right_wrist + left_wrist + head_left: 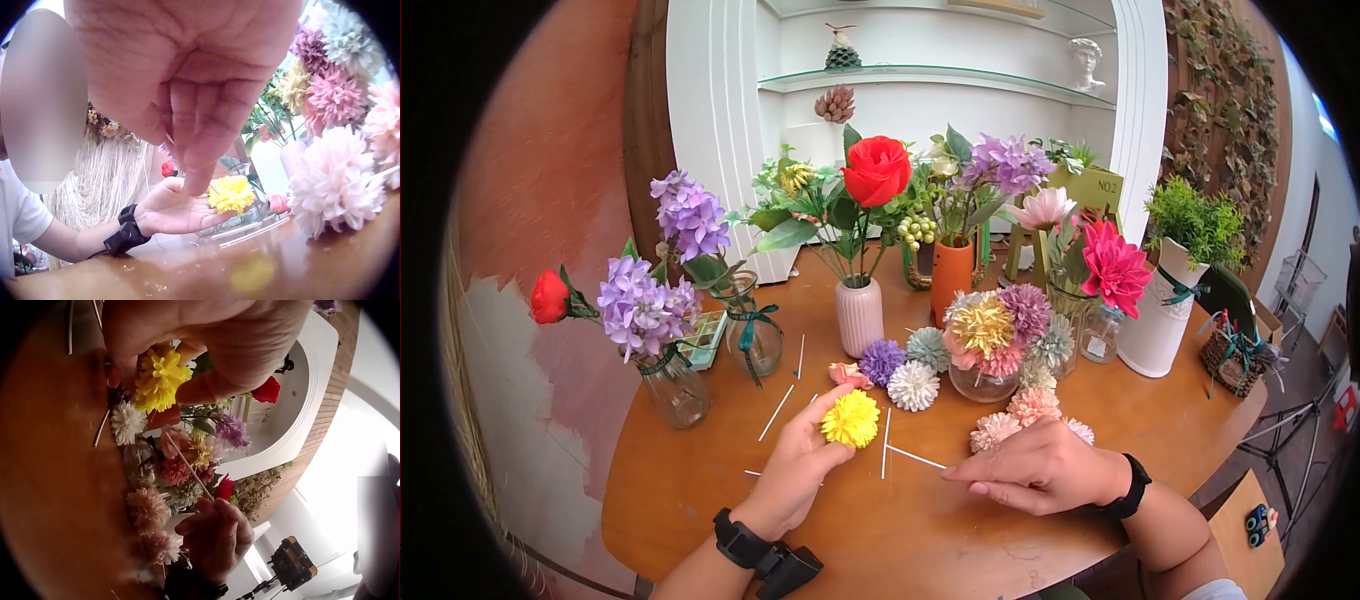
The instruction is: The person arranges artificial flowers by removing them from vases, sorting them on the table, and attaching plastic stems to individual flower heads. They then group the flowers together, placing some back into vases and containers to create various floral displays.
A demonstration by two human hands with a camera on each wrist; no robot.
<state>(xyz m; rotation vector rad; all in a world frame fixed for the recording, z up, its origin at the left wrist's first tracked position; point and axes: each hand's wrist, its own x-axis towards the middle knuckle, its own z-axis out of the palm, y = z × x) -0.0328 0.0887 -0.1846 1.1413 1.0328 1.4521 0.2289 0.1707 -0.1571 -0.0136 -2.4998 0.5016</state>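
Low over the table's front, my left hand (792, 472) holds a yellow artificial flower head (851, 419) between thumb and fingers. In the left wrist view the yellow petals (161, 381) face away from the palm. To the right, my right hand (1045, 466) pinches one end of a thin white stick (916, 457). Its free end points left toward the yellow flower, with a gap between them in the left wrist view. Another white stick (886, 455) lies on the table between the hands. In the right wrist view, the right fingers (203, 147) hide most of the held stick.
More white sticks (776, 412) lie left of the flower. Loose flower heads, purple (882, 362), white (913, 386) and pink (996, 432), sit beyond the hands. Behind stand a round glass vase (982, 385), a pink vase (859, 318), an orange vase (951, 280) and glass bottles (675, 395) with flowers.
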